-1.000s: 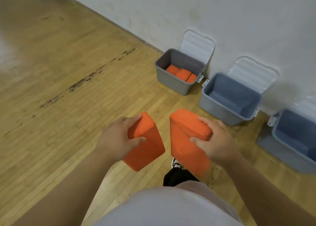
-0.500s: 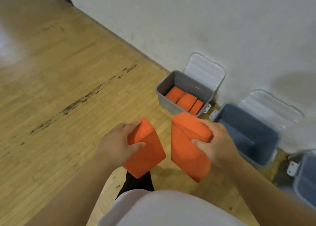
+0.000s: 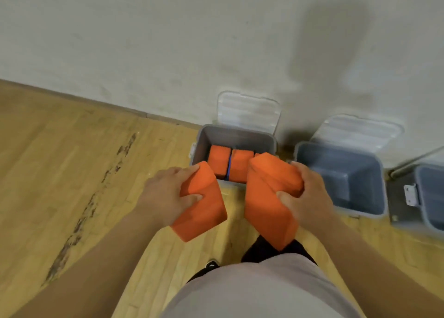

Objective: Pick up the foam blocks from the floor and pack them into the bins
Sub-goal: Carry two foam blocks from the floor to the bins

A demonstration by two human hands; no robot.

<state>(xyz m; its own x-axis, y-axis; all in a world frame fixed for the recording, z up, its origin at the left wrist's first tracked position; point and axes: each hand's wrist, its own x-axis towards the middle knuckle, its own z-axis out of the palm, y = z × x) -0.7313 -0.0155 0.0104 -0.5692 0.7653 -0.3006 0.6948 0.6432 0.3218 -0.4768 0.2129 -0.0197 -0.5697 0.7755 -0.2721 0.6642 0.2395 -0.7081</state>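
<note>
Standing at the wall-side edge of the floor (image 3: 72, 173), right up against the grey bin (image 3: 204, 135). Got one orange block per hand. Left hand (image 3: 165, 197) clamped round the top end of the left foam block (image 3: 204, 209), right hand (image 3: 307, 197) clamped round the top end of the right foam block (image 3: 266, 197). Carrying both in the air, just short of the bin's near rim. Already seeing packed blocks (image 3: 218, 160) standing side by side along the bottom in there, with something blue wedged between two of them (can't tell what). Judging by that, basically done with the carry and on to the drop-in.

For doing that bit well:
- Go one at a time, not both together.
- Turn each block to match the ones already in.
- Lower it right down into whatever gap is left instead of dropping from height, to avoid a bounce or a tip-over.
- Squeeze lightly, just enough to steer.

Can't see the right end of the row from here, hidden behind the right foam block. Failing any room there, lay them flat on top, or just use the blue bin (image 3: 336, 154) next door along the wall, with nothing orange showing in it.
</note>
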